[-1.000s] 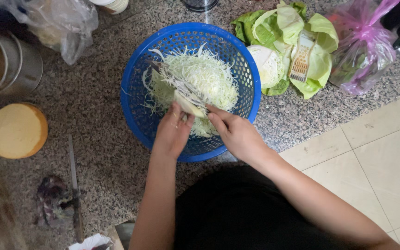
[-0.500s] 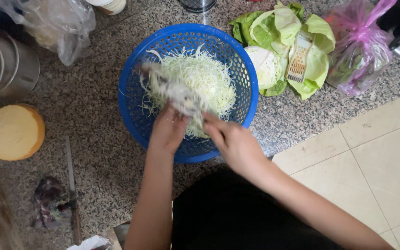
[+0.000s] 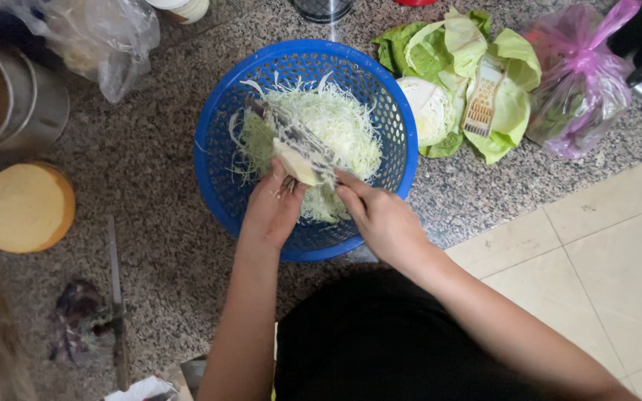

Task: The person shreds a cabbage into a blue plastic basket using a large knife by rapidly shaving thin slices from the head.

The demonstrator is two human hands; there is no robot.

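A round blue plastic basket stands on the speckled stone counter, filled with finely shredded pale green cabbage. A long metal slicer lies slantwise over the shreds. My left hand presses a pale yellow wedge of cabbage against the slicer's near end. My right hand grips that near end of the slicer, its fingers pointing toward the wedge. Both hands are over the basket's near side.
Loose green cabbage leaves, a cut cabbage half and a small white grater lie right of the basket, beside a pink plastic bag. Left are metal pots, a clear bag, a round yellow block, a knife and purple scraps.
My left hand has slid the cabbage wedge back and forth along the slicer, and it is now at the near end. My right hand stayed on the slicer.
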